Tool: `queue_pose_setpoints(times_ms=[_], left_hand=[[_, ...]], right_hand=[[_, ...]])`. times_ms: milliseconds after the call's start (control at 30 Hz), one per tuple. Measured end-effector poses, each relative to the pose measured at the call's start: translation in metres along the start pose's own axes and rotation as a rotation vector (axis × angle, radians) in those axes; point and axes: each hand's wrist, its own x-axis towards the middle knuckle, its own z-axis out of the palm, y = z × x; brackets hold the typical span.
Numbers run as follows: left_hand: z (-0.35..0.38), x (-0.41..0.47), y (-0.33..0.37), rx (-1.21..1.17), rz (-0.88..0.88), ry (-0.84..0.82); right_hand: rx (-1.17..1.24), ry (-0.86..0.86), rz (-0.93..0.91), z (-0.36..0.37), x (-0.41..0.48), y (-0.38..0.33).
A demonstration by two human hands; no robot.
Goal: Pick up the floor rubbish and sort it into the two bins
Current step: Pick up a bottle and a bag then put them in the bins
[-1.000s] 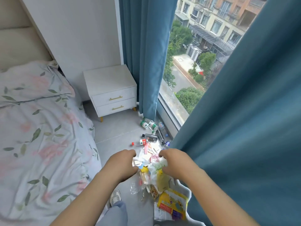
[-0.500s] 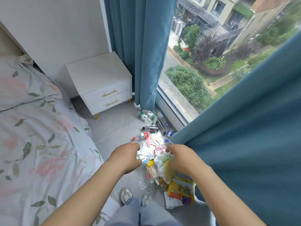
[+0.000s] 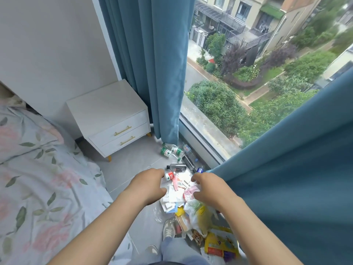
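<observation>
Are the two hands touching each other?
Apart: head view shows a plain gap between left hand and right hand, with floor rubbish visible through it.

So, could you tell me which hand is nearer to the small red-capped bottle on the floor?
Left. The left hand is just left of the red-capped bottle; the right hand is farther off on its other side.

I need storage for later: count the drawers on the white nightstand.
2: the upper drawer sits directly above the lower drawer, both on the front of the nightstand. None appears hidden.
</observation>
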Motion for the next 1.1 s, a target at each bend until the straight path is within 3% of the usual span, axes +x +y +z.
queue_pose_setpoints(times_ms=[467,1100], left_hand=[[-0.056,0.099,0.016,0.119,0.144,-0.068],[-0.116,0.252,-0.033,0.418,0.626,-0.316]], right_hand=[[0.13,0.037,0.117,-0.046,0.066,0.016],[0.519,0.124,0.665,-0.024,0.14,-0.05]])
